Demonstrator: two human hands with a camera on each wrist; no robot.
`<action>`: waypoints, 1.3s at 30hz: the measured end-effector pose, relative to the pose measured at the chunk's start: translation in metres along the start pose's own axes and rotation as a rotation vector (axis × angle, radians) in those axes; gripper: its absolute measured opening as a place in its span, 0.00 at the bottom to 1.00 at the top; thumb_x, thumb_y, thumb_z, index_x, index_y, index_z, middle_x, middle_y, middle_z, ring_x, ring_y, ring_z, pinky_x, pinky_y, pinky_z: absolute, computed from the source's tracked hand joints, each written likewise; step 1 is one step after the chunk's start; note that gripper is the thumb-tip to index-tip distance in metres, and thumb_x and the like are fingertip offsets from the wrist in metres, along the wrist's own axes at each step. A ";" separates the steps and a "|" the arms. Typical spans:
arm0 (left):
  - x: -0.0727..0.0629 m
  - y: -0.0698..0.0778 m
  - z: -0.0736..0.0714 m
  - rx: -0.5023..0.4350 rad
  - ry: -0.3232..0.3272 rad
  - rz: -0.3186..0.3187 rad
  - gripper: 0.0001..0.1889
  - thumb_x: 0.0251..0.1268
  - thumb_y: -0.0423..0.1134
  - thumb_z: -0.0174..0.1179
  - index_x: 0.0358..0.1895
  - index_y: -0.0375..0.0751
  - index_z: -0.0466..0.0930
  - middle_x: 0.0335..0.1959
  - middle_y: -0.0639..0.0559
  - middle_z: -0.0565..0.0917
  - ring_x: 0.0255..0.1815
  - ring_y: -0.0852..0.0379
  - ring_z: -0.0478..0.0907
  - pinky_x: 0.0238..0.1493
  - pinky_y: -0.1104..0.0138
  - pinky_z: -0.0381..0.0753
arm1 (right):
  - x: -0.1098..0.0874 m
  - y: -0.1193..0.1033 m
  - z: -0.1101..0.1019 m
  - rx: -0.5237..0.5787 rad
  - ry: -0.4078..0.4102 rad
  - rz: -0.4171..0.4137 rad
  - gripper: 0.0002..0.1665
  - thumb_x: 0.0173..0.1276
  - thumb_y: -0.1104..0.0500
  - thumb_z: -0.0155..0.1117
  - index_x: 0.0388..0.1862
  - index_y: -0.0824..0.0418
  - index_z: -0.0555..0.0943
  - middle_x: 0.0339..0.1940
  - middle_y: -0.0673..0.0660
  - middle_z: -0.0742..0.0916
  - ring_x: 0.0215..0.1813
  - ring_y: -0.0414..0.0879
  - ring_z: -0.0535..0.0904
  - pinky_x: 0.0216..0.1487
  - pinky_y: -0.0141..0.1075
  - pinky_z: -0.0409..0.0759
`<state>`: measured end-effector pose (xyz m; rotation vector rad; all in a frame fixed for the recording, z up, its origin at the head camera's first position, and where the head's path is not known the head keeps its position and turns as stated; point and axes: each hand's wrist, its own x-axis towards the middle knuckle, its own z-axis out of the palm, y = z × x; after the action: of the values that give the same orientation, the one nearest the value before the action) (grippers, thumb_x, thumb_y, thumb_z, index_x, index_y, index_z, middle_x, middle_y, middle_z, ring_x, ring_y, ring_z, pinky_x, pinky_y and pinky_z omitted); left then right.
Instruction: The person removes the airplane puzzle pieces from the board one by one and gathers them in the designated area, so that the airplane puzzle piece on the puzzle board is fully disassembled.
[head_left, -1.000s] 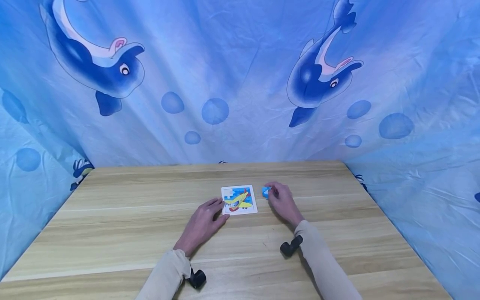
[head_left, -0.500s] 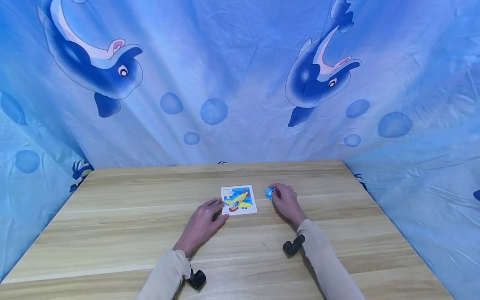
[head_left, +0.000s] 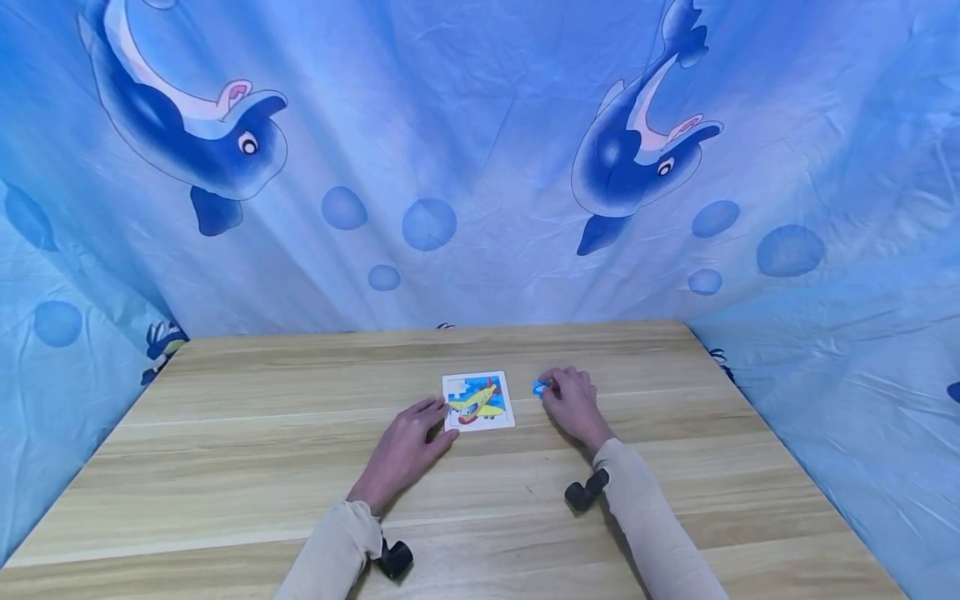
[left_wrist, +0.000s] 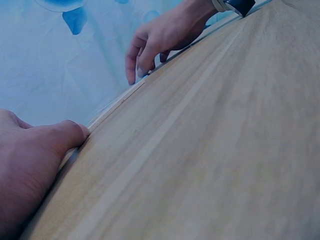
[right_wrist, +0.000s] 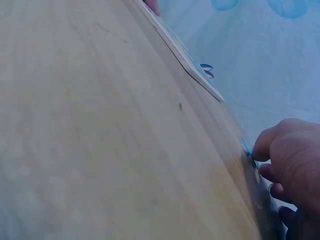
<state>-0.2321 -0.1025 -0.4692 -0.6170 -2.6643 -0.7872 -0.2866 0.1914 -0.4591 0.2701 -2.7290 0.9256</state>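
A small square jigsaw puzzle board [head_left: 480,401] lies on the table, with a white rim and a yellow airplane on blue sky. Its upper left part shows a pale gap where no blue picture covers it. My left hand [head_left: 405,446] rests at the board's lower left corner, fingertips on the left rim and thumb at the near edge. To the right of the board, my right hand [head_left: 574,407] pinches a blue puzzle piece [head_left: 537,388] between thumb and fingers. The right wrist view shows this piece [right_wrist: 245,146] tilted close over the wood, partly hidden by the thumb.
The wooden tabletop [head_left: 300,375] reaches back to a blue curtain [head_left: 480,167] printed with dolphins and bubbles. Black wrist cameras sit by both sleeves.
My right hand has moved slightly right with the puzzle piece, which has turned and tilted in the fingers. My left hand and the board have stayed in place.
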 end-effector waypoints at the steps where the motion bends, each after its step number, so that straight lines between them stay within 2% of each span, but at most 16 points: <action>1: 0.000 0.000 0.000 0.001 -0.001 0.000 0.25 0.64 0.52 0.62 0.60 0.41 0.78 0.62 0.46 0.77 0.65 0.47 0.71 0.63 0.52 0.72 | 0.000 0.000 0.000 0.006 -0.002 -0.005 0.12 0.64 0.62 0.61 0.46 0.58 0.83 0.41 0.57 0.81 0.49 0.55 0.68 0.48 0.49 0.64; 12: -0.001 -0.001 0.001 0.015 0.003 0.008 0.26 0.63 0.54 0.62 0.59 0.41 0.79 0.62 0.46 0.77 0.65 0.47 0.71 0.64 0.52 0.71 | 0.001 0.002 0.001 0.009 -0.020 -0.053 0.12 0.67 0.63 0.59 0.48 0.56 0.82 0.43 0.58 0.80 0.49 0.57 0.67 0.48 0.51 0.64; 20: -0.001 -0.001 0.001 0.015 -0.006 0.003 0.26 0.64 0.54 0.61 0.60 0.42 0.79 0.62 0.46 0.77 0.65 0.47 0.71 0.64 0.52 0.71 | 0.003 0.005 0.001 0.074 0.011 -0.044 0.16 0.69 0.60 0.59 0.54 0.62 0.79 0.38 0.56 0.80 0.47 0.55 0.69 0.50 0.50 0.66; 25: 0.000 -0.001 0.000 0.015 -0.020 -0.021 0.26 0.64 0.55 0.60 0.61 0.44 0.78 0.63 0.48 0.76 0.65 0.48 0.71 0.65 0.53 0.71 | 0.004 -0.001 0.000 0.122 0.048 -0.066 0.16 0.67 0.61 0.60 0.53 0.64 0.79 0.36 0.56 0.80 0.44 0.53 0.70 0.49 0.47 0.65; 30: -0.001 -0.001 0.000 0.006 -0.029 -0.035 0.27 0.64 0.56 0.60 0.61 0.44 0.78 0.63 0.49 0.76 0.66 0.48 0.70 0.65 0.52 0.71 | 0.006 -0.012 0.003 0.159 0.045 -0.093 0.15 0.67 0.63 0.58 0.52 0.63 0.80 0.35 0.55 0.79 0.44 0.52 0.69 0.49 0.45 0.65; 39: 0.000 -0.002 0.001 0.011 -0.023 -0.024 0.26 0.64 0.55 0.60 0.61 0.44 0.78 0.63 0.48 0.76 0.66 0.48 0.70 0.65 0.53 0.70 | 0.011 -0.033 0.019 0.201 0.043 -0.180 0.13 0.68 0.66 0.56 0.49 0.64 0.81 0.34 0.54 0.79 0.42 0.50 0.70 0.44 0.41 0.70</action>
<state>-0.2335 -0.1037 -0.4704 -0.5963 -2.6994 -0.7757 -0.2922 0.1529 -0.4512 0.5174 -2.5246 1.1397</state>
